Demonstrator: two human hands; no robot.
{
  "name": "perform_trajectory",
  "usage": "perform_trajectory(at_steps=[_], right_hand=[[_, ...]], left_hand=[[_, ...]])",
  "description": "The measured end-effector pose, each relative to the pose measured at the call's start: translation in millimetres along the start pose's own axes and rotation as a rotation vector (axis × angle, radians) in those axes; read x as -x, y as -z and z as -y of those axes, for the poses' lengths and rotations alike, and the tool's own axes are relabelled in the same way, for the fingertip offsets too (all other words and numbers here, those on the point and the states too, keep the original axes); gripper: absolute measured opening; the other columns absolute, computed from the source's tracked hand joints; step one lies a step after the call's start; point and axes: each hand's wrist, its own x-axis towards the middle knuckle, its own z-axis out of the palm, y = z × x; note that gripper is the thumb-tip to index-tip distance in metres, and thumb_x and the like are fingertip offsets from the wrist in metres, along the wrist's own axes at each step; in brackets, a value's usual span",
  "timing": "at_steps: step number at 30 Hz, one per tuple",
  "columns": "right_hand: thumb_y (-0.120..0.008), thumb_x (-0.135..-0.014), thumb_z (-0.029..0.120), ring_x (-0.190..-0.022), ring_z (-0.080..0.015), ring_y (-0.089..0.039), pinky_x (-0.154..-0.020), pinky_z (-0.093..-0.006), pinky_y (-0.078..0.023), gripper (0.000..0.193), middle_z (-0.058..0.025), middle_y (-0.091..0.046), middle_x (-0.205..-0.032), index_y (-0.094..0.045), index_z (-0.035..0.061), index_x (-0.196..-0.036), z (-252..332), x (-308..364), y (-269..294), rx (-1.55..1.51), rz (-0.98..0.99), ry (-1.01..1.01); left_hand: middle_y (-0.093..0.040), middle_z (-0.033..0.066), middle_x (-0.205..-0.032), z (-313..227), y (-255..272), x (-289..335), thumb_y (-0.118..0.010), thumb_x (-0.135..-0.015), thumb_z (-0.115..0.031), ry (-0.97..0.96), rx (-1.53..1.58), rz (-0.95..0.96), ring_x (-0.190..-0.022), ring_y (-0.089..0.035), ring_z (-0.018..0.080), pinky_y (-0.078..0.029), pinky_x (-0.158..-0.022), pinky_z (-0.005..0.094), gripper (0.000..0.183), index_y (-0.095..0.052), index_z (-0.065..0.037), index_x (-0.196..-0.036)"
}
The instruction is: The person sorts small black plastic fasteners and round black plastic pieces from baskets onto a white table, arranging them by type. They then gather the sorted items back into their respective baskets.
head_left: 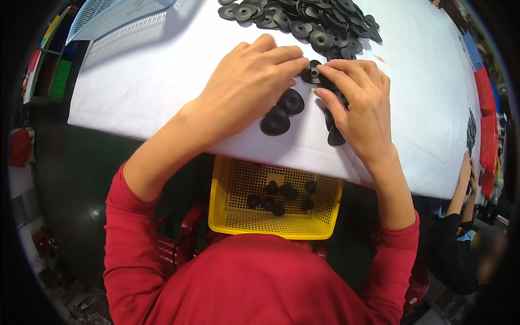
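Observation:
Small black rubber discs with a raised ring at the centre lie on the white-covered table. One black rubber disc [312, 73] is between my two hands. My left hand [255, 73] reaches in from the left, fingers bent and closed at the disc's left edge, its fingertips partly hidden. On the other side my right hand [358, 89] is curled, with its index fingertip at the disc's right edge and its thumb just below. Two more discs [275, 121] lie beneath my left hand. Several others [336, 136] sit in a row, partly covered by my right hand.
A large pile of black discs [319, 27] spreads over the table's far side. Below the table's near edge a yellow mesh basket [227, 230] holds several dark pieces. At the far left stands a light-blue basket [116, 19]. Another person [460, 244] works at the right.

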Motion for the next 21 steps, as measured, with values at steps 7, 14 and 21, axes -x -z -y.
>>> perform_trajectory(at_steps=[7,14,21], right_hand=[[-0.071,-0.079,0.019,-0.089,-0.0202,-0.058,-0.086,-0.0358,-0.038,0.018,-0.0030,-0.067,-0.091,-0.071,0.0097,-0.094,-3.5,-12.1,-7.6,-0.012,0.045,-0.016],[-0.071,-0.080,0.021,-0.089,-0.0228,-0.059,-0.087,-0.0376,-0.040,0.024,-0.0038,-0.067,-0.094,-0.072,0.0086,-0.101,-12.1,-31.8,-2.2,-0.142,0.115,-0.045],[-0.072,-0.079,0.015,-0.080,-0.0215,-0.062,-0.079,-0.0365,-0.044,0.021,-0.0027,-0.069,-0.088,-0.071,0.0086,-0.099,-15.9,-21.0,8.4,0.071,0.132,0.060]], left_hand=[[-0.069,0.0050,-0.096,8.7,19.7,-2.8,-0.066,-0.083,-0.008,0.389,0.278,0.137,-0.078,-0.060,0.0194,-0.049,-0.068,0.0298,0.026,-0.068,-0.008,-0.109],[-0.067,0.0060,-0.099,29.2,27.3,26.6,-0.068,-0.083,-0.008,0.484,0.209,0.015,-0.073,-0.057,0.0146,-0.045,-0.062,0.0263,0.021,-0.070,-0.008,-0.104],[-0.065,0.0071,-0.100,-8.3,19.6,27.7,-0.074,-0.074,-0.003,0.228,0.244,-0.116,-0.081,-0.059,0.0213,-0.050,-0.069,0.0311,0.030,-0.070,-0.008,-0.103]])
